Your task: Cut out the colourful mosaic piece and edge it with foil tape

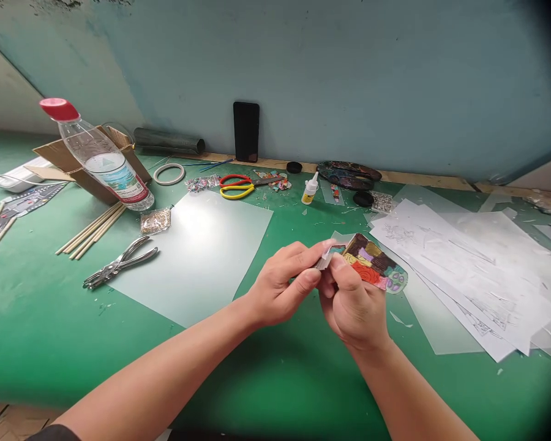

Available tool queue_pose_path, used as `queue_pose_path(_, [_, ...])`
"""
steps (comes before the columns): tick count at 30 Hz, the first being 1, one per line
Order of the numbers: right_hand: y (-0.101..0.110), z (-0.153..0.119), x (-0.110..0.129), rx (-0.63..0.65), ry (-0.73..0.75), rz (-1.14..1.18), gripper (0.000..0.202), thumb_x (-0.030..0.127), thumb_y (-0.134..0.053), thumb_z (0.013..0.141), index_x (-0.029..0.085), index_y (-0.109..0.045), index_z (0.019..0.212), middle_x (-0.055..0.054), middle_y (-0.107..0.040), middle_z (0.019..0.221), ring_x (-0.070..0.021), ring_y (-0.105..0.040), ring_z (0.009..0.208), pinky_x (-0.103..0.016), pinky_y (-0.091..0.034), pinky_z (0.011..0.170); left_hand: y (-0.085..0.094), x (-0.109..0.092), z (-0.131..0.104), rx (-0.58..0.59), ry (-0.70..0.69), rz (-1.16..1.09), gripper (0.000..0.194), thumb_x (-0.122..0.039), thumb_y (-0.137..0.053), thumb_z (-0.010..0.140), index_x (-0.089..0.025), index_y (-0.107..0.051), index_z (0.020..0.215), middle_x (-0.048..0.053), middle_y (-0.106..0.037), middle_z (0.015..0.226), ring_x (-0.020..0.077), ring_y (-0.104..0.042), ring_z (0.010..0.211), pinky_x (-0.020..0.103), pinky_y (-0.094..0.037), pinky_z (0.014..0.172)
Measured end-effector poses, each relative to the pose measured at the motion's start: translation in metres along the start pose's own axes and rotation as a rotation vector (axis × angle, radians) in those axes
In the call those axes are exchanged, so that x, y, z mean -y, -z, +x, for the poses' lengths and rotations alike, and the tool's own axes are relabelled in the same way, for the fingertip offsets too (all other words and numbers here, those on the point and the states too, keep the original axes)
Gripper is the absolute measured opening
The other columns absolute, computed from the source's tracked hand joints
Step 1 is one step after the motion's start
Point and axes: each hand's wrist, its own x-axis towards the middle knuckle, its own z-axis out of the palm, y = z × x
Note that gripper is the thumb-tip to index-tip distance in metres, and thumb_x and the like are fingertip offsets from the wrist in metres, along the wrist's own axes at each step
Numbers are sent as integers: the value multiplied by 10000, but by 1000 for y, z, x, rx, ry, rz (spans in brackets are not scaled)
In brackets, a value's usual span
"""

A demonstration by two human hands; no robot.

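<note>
Above the green table my two hands meet, slightly right of centre. Between the thumb and bent fingers of my right hand (356, 306) is a flat coloured cutout (371, 266), with brown, red, yellow and green patches and a rounded right end. My left hand (282, 282) pinches a small whitish strip (324, 260) with thumb and forefinger, right against the cutout's left end. Whether that strip is fixed to the cutout I cannot tell. A clear sheet edge shows just behind the fingertips. The fingers partly hide the cutout's left end.
Behind the hands stand a glue bottle (310, 188) and red-yellow scissors (237, 187). To the left are a translucent sheet (202, 245), metal pliers-like tool (119, 263), wooden sticks (92, 231) and a tilted water bottle (103, 156). Drawn papers (459, 263) lie right; a phone (247, 131) leans on the wall.
</note>
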Motion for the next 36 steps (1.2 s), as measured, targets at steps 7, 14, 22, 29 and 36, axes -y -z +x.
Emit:
queue_pose_path(7, [-2,0,1,12,-60,0,397,334,-635,955,212,-479,611,41,-396,590,-115,-379,555,-270,-349,514,1,0,1,-2,16,2,466,-343,-420,1085,-237,-524,1526,71,-726,953,187,-571,855,348,-510,837])
queue_pose_path(14, [-1,1,1,11,-95,-22,409,375,-647,945,214,-487,605,30,-420,591,-122,-378,557,-285,-343,528,-1,5,-1,-23,48,-49,469,-392,-420,1083,-269,-529,1522,62,-708,984,187,-602,863,363,-523,861])
queue_pose_path(22, [-1,3,2,57,-104,23,449,370,-670,929,208,-451,572,39,-400,561,-113,-352,545,-280,-321,528,2,7,2,-26,34,-27,469,-397,-416,1086,-289,-518,1530,30,-647,906,162,-533,824,305,-475,808])
queue_pose_path(29, [-3,7,7,55,-144,8,459,381,-687,886,211,-426,548,49,-353,542,-106,-317,521,-276,-327,513,1,10,1,-21,81,-12,500,-431,-401,1084,-232,-524,1526,67,-691,976,181,-558,865,318,-485,809])
queue_pose_path(36, [-2,1,0,126,-184,-42,443,380,-639,925,213,-443,565,39,-381,548,-113,-358,532,-291,-311,526,5,15,13,-135,268,-63,609,-559,-409,1055,-176,-536,1512,60,-656,908,175,-556,811,327,-482,798])
